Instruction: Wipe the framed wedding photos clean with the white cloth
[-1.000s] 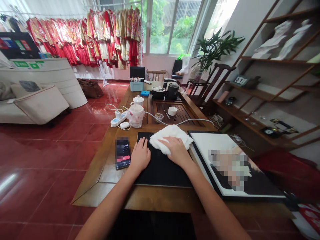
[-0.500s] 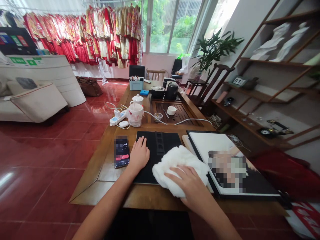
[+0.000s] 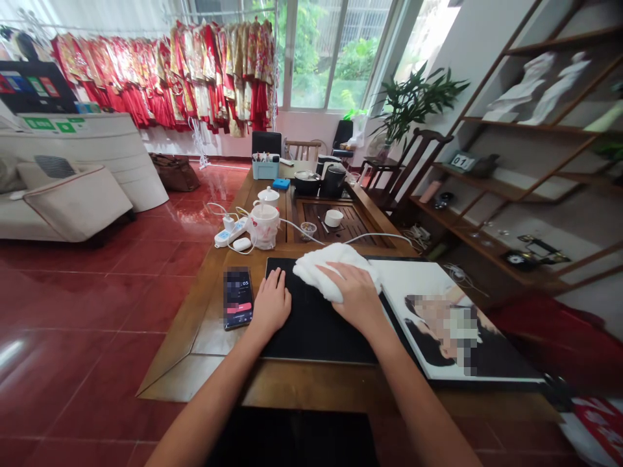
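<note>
A flat black panel (image 3: pixel 311 331) lies near the front edge of the wooden table. My left hand (image 3: pixel 273 301) rests flat on its left side, fingers stretched forward and holding nothing. Toward the panel's far right edge, my right hand (image 3: pixel 357 292) presses down on a bunched, fluffy white cloth (image 3: pixel 316 266) and grips it. The cloth covers the panel's far right part. Just left of my left hand lies a phone (image 3: pixel 237 298) with a lit screen. To the right is a framed photo print (image 3: pixel 403 279), partly blurred out.
Beyond the panel stand a white cup (image 3: pixel 265 227), a power strip (image 3: pixel 231 232) and a white cable (image 3: pixel 379 235). A tea tray (image 3: pixel 360 224) with a small bowl (image 3: pixel 333 218) sits farther back. Wooden shelves (image 3: pixel 516 194) rise at the right.
My right hand has pushed the white cloth forward, from the panel's near right part to its far edge, uncovering the near part. My left hand has stayed in place.
</note>
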`<state>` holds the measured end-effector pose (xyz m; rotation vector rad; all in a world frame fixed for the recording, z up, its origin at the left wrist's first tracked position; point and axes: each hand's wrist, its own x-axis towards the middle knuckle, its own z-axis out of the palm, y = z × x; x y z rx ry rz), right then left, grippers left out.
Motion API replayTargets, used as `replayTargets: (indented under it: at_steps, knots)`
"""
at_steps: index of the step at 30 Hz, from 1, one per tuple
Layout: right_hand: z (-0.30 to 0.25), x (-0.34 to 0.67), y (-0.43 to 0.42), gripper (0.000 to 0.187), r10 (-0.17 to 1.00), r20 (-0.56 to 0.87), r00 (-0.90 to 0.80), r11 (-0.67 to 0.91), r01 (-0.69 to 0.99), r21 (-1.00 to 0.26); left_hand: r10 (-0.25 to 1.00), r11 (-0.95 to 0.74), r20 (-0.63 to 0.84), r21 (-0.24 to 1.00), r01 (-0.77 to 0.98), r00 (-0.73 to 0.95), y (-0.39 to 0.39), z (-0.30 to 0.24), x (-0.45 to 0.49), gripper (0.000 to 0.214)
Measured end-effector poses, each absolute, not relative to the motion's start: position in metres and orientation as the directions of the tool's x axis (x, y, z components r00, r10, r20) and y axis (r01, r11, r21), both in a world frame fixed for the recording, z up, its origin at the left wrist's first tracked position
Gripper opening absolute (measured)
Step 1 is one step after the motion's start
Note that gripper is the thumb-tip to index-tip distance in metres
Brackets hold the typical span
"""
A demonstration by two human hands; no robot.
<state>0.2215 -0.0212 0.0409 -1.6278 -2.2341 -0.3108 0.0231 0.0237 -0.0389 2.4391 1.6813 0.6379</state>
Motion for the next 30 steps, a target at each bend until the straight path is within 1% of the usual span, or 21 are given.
replayTargets:
  at_steps: [6,13,22,30]
  knots:
    - [0.015,0.21,0.016,0.071,0.891,0.338,-0.304,0.316,0.949,0.02,0.912,-0.381,0.286,0.325,0.866,0.294,0.023,-0.04,0.024,0.049]
    - [0.011,0.212,0.007,0.077,0.886,0.295,-0.358,0.369,0.929,0.021,0.928,-0.35,0.252,0.33,0.877,0.275,0.02,-0.038,0.025,0.05]
    - [0.014,0.214,-0.037,0.08,0.895,0.242,-0.376,0.393,0.919,-0.026,0.933,-0.338,0.244,0.334,0.88,0.266,0.011,-0.036,0.031,0.05]
    - [0.015,0.213,-0.107,0.084,0.894,0.195,-0.402,0.413,0.911,-0.016,0.928,-0.351,0.257,0.356,0.866,0.27,0.012,-0.035,0.03,0.05]
